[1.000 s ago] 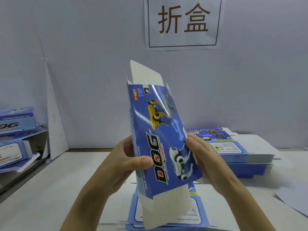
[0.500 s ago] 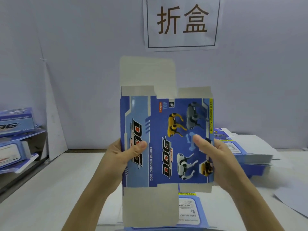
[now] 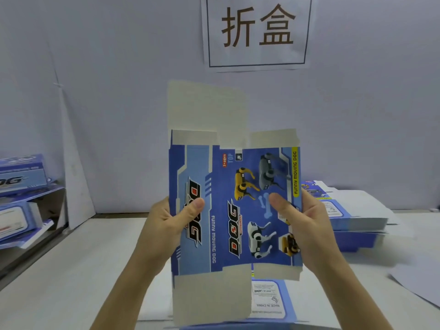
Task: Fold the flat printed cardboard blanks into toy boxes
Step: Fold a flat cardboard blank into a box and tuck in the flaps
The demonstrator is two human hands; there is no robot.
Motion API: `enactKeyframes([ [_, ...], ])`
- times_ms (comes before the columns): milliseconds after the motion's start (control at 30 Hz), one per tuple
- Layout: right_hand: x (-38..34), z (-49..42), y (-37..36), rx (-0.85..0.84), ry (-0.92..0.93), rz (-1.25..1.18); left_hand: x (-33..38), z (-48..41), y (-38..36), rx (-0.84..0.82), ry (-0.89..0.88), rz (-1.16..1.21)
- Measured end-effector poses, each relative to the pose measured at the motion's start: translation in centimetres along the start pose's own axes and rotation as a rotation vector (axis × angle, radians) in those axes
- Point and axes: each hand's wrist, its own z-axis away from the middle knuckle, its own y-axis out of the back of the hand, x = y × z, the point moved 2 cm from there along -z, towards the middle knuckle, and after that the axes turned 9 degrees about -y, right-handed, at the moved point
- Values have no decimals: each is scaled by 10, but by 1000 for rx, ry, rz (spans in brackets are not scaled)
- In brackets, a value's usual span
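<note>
You are holding the cardboard blank (image 3: 238,186) upright in the air above the near middle of the table (image 3: 71,270). Its blue printed face is turned toward you and the "DOG" lettering runs sideways. A tall plain flap stands up from its top left, and another plain flap hangs from its lower left, down toward the table.

Your left hand (image 3: 166,220) has the blank's left edge. The grip is a pinch, with the thumb pressed on the front over the lettering and the fingers hidden behind. Your right hand (image 3: 307,225) has the right edge in the same pinching grip. Its thumb lies on the front just beside the printed bone, and its fingers wrap behind.

Another flat blank (image 3: 269,298) lies on the table right under the one you hold. A stack of blanks (image 3: 357,217) sits at the far right of the table. Blue boxes (image 3: 21,172) rest on a shelf at the left. A paper sign (image 3: 258,32) hangs on the far wall.
</note>
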Motion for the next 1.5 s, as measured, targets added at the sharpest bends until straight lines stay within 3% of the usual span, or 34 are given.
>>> enactKeyframes([
  [167,3,-1,3,-23,-44,21,0,-1,2,1,32,53],
  [533,8,0,-4,48,45,7,-1,-1,3,-7,9,-20],
  [700,5,5,-11,63,126,-51,12,0,-4,88,-170,-53],
  [833,5,9,-24,-41,195,26,16,5,-8,23,-275,-155],
  [900,6,6,-26,-112,120,50,15,5,-5,11,-280,-196],
  [1067,-4,4,-12,-285,-120,-461,22,8,1,-196,-538,-442],
  [1233,-4,4,-5,-341,-191,-528,17,8,-6,-277,-596,-510],
  [1400,-6,5,-5,-344,-248,-350,13,6,-5,-221,-607,-537],
  [1500,3,-1,-4,-56,-181,79,11,5,-8,-234,-637,-627],
])
